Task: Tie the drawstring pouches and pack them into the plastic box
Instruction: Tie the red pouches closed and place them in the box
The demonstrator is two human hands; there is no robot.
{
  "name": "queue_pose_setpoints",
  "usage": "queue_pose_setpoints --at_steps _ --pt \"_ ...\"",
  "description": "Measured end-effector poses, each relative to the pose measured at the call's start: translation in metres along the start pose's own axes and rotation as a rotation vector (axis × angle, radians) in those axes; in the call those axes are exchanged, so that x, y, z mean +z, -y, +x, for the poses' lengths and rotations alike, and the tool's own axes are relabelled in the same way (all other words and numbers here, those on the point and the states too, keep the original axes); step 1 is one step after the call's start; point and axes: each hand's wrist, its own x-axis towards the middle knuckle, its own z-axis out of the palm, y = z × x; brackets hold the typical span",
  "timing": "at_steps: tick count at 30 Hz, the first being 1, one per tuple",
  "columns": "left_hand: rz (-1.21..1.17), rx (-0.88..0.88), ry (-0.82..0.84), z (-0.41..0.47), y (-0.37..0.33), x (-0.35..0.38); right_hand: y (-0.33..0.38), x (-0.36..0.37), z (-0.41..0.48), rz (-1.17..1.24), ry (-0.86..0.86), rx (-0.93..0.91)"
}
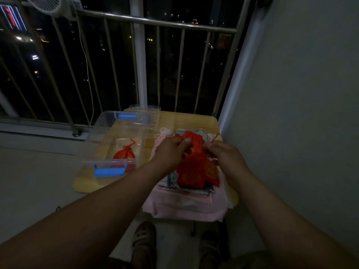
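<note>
Cloth (pixel 184 207), pink and stacked, lies nearest, right of the clear plastic box with blue latches (pixel 92 134). A red fabric drawstring pouch (pixel 194 169) rests on it. The left hand (pixel 171 150) pinches its gathered mouth and the right hand (pixel 223 156) pinches the cord, likely to draw it shut. Inside the box sits one tied red pouch (pixel 125 153), apparently already packed.

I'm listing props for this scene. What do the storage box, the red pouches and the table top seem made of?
The storage box looks like clear glossy plastic: the table top shows through its walls; its blue latches are opaque. The red pouches seem soft fabric, bunched and creased, with thin cord drawstrings. The table top looks like pale wood or laminate; dim light leaves that open.
</note>
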Motion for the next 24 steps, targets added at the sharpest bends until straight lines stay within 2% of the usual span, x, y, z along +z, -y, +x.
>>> queue_pose_setpoints --at_steps 3,8,11,19,24 --pt "0.187 0.119 0.111 0.002 0.000 0.003 0.002 0.006 0.001 -0.137 0.042 -0.112" --pt "0.022 0.040 0.192 -0.005 0.008 0.004 -0.004 0.019 0.003 -0.157 0.080 -0.200" --pt "-0.002 0.053 0.211 -0.008 0.010 0.010 -0.009 0.022 0.005 -0.148 0.148 -0.174" --pt "-0.233 -0.085 0.162 -0.002 0.017 0.018 -0.045 0.009 -0.001 -0.019 0.154 -0.055" --pt "-0.328 -0.164 0.094 -0.004 0.025 0.028 -0.057 0.015 0.006 0.087 0.038 0.011"
